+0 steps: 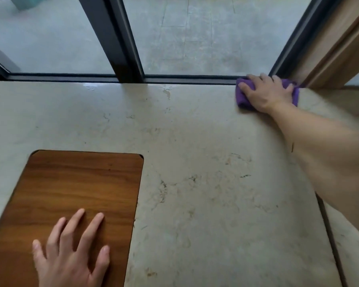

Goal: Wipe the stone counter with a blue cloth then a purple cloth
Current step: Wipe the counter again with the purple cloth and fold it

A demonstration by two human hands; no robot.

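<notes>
Apparently the purple cloth [242,100] stage was underway: the right hand [266,94], fingers spread, pressed it at the table's [205,152] two o'clock corner, no blue cloth visible.

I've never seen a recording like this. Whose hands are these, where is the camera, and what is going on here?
There is no machine here: a person wears a camera on the head, looking forward and down, so you see their own two arms. The pale surface is a stone counter running up to a dark window frame. The right hand reaches to the far right corner and presses down on a bunched purple cloth, with its fingers spread over it, to wipe there. The left hand lies flat with straight fingers on a brown wooden panel set into the counter and holds nothing. No blue cloth shows in this picture.
</notes>
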